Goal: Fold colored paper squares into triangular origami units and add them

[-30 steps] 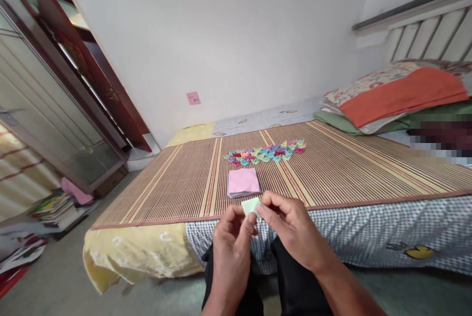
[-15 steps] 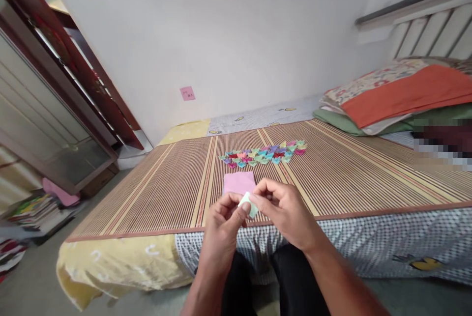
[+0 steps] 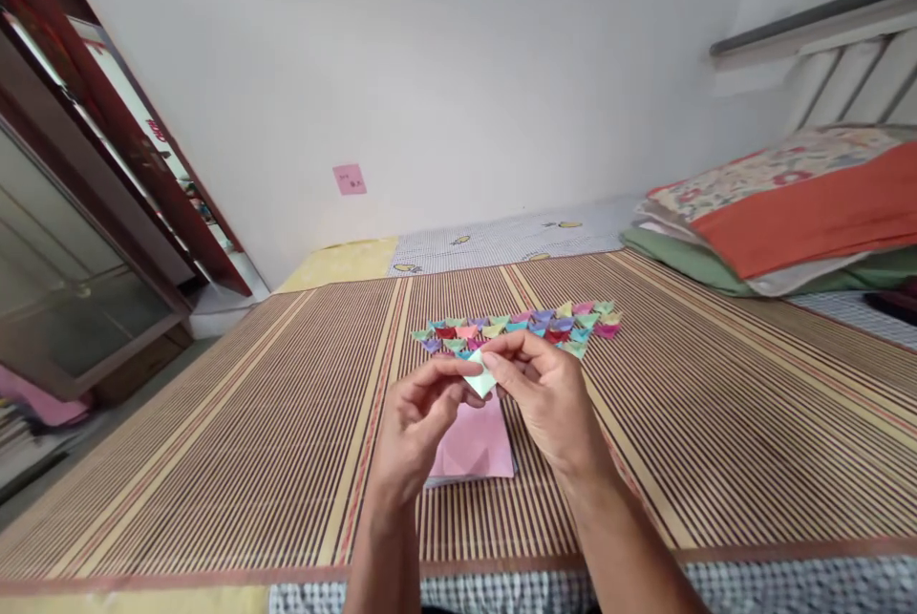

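Observation:
A small pale green folded paper (image 3: 480, 379), diamond-shaped from here, is held up between my two hands. My left hand (image 3: 422, 423) grips its left side with the fingers, the thumb a little lower. From the right, my right hand (image 3: 548, 394) pinches its upper edge between thumb and fingers. Below the hands lies a stack of square paper (image 3: 477, 442) with a pink sheet on top. Just beyond them, rows of small folded paper boats (image 3: 563, 323) in many colours stand on the striped mat; my hands hide some of the nearest ones.
The striped bamboo mat (image 3: 272, 461) covers the bed. Folded bedding (image 3: 823, 203) in orange, floral and green lies at the right. A pink note (image 3: 350, 179) is stuck on the white wall (image 3: 458, 70). A cabinet with a glass front (image 3: 86, 289) stands at the left.
Both hands have moved forward over the mat with the green paper, which has turned so its point faces down. The view has shifted closer to the bed, and the pink stack now shows below the hands.

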Demonstrator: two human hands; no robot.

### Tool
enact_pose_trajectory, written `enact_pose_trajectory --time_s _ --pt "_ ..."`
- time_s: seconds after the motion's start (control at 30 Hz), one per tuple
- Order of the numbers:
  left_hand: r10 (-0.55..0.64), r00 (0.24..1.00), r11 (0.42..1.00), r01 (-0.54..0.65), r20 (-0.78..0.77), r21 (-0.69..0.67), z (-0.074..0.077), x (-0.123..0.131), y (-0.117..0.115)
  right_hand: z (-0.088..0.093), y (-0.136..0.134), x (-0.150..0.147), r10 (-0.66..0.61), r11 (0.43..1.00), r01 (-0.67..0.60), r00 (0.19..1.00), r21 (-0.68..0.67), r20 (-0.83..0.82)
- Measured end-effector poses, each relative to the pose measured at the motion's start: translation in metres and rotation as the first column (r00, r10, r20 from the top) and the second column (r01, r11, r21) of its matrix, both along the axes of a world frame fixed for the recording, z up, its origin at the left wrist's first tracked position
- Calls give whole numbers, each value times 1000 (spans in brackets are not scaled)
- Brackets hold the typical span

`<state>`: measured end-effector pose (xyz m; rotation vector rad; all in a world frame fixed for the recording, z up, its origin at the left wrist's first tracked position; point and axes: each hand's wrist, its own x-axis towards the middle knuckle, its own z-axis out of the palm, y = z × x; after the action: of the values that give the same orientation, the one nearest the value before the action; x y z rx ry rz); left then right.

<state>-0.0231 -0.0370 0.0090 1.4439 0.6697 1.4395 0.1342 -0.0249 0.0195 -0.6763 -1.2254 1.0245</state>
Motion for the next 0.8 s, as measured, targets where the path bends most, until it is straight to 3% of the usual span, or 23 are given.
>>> enact_pose_trajectory --time_s 0.13,0.23,0.33,0.5,0.8 --pt "90 995 996 -90 48 -11 -10 -3 16 -7 10 0 6 1000 -7 996 15 88" --pt "157 983 986 -151 92 -64 -19 -5 18 -12 9 1 51 996 -63 984 63 170" --pt "178 978 982 -169 111 -83 -23 -6 17 -17 9 1 17 995 -38 975 94 220" --pt "188 975 980 -179 115 -86 -24 -8 16 -16 10 -2 -55 991 20 963 136 265" --pt "237 971 971 -236 40 -30 -18 -15 8 -15 7 -2 -15 986 -34 957 166 289"
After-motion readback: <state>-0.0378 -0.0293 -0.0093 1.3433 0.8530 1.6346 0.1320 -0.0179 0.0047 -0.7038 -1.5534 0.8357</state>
